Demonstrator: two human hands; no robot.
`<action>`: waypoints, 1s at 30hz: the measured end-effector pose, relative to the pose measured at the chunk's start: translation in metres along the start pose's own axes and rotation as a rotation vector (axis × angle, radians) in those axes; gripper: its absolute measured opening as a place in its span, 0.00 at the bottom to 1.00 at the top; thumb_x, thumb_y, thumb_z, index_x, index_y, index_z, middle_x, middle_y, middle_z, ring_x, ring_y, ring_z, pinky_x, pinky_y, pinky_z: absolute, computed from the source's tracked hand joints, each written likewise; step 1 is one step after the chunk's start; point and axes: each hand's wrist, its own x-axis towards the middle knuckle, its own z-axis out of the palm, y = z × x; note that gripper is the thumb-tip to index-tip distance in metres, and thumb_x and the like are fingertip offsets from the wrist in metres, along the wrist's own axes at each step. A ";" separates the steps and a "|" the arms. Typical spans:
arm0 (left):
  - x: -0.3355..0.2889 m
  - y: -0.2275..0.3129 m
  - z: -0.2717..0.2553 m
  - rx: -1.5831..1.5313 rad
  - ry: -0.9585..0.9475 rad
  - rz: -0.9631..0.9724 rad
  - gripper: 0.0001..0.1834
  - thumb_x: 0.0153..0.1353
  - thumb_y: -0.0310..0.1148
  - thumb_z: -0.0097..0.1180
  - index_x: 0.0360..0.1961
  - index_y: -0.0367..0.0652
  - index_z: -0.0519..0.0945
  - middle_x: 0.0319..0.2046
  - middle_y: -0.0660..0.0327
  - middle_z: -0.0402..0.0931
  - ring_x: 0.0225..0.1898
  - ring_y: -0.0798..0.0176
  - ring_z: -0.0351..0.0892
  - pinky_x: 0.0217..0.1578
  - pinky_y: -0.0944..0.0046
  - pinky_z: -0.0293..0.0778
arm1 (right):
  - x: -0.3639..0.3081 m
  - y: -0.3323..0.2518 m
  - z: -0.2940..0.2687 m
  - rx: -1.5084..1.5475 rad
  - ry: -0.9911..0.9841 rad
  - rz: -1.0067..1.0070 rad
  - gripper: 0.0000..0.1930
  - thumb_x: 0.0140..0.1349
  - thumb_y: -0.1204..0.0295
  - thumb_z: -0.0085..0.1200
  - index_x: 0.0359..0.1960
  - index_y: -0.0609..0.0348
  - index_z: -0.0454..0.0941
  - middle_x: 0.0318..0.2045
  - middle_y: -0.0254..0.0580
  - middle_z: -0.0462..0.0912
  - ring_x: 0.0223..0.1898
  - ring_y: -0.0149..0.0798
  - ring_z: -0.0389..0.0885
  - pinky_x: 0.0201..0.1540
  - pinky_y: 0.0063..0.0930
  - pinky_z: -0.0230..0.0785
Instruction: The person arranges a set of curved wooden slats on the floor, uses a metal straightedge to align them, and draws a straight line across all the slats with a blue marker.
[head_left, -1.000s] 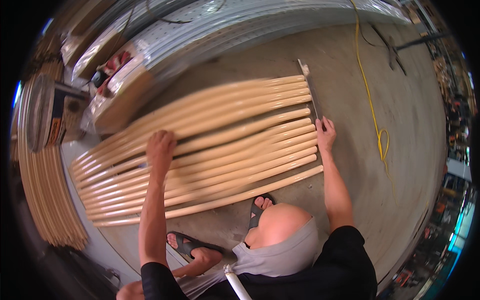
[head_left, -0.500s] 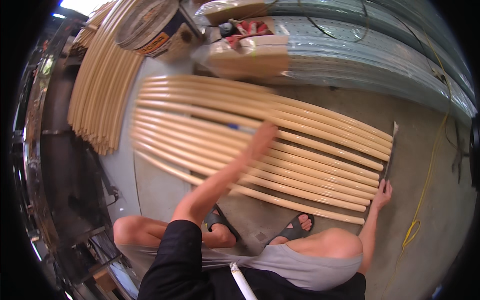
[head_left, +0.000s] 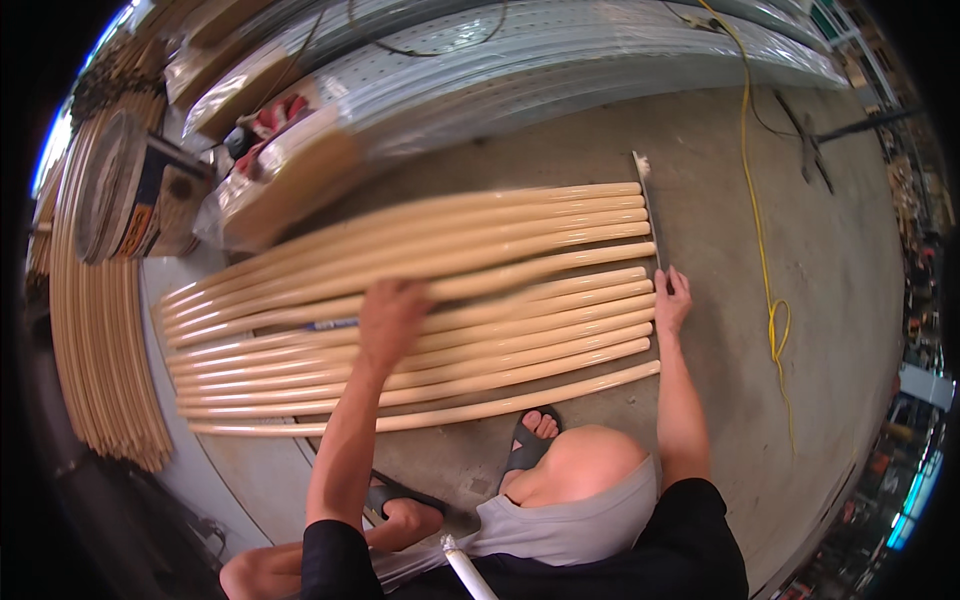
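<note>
Head view: only label of note is on the off-white plastic bucket (head_left: 150,190) at upper left, dark band with an orange printed block, turned partly side-on. Bucket sits by the tall stack of long beige rods (head_left: 105,350) at far left; its contents can't be made out. Row of glossy beige round tubes (head_left: 520,325) lies side by side across the grey concrete floor (head_left: 710,410), nearest tube a bit apart from the rest. Right hand (head_left: 672,298) has its grip pinched on a thin grey metal strip (head_left: 651,212) set along the tubes' right ends. Left hand (head_left: 392,320) is over the middle of the row, motion-blurred; a blue pen-like stick (head_left: 333,323) shows just beside it, can't tell if that grip is closed on it. Beyond the row: plastic-wrapped perforated metal profiles (head_left: 450,100) with cardboard ends, red-and-black cloth-like item (head_left: 275,118) on top. Sandalled right foot (head_left: 538,428) crowds the near tube. Yellow cord (head_left: 757,220) runs on the floor at right, looped, well clear of the tubes.
</note>
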 end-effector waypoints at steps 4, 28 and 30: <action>-0.006 -0.012 0.010 0.009 -0.037 0.001 0.15 0.51 0.29 0.66 0.42 0.44 0.83 0.41 0.56 0.78 0.45 0.48 0.74 0.45 0.51 0.72 | -0.001 0.004 -0.002 -0.024 0.042 -0.028 0.19 0.61 0.67 0.64 0.48 0.70 0.80 0.36 0.40 0.81 0.32 0.32 0.78 0.39 0.27 0.72; -0.001 0.014 -0.018 0.029 0.005 -0.010 0.11 0.56 0.30 0.63 0.41 0.41 0.81 0.41 0.56 0.79 0.45 0.48 0.76 0.48 0.50 0.72 | -0.004 -0.006 0.000 -0.037 -0.072 0.058 0.23 0.61 0.64 0.64 0.52 0.70 0.78 0.44 0.44 0.81 0.41 0.38 0.80 0.48 0.29 0.72; -0.015 -0.020 -0.022 0.079 0.056 0.020 0.10 0.57 0.30 0.62 0.41 0.42 0.81 0.41 0.56 0.79 0.45 0.47 0.76 0.48 0.50 0.72 | 0.001 0.005 0.005 -0.043 -0.068 0.008 0.23 0.61 0.65 0.64 0.51 0.70 0.79 0.42 0.44 0.81 0.39 0.37 0.80 0.46 0.30 0.73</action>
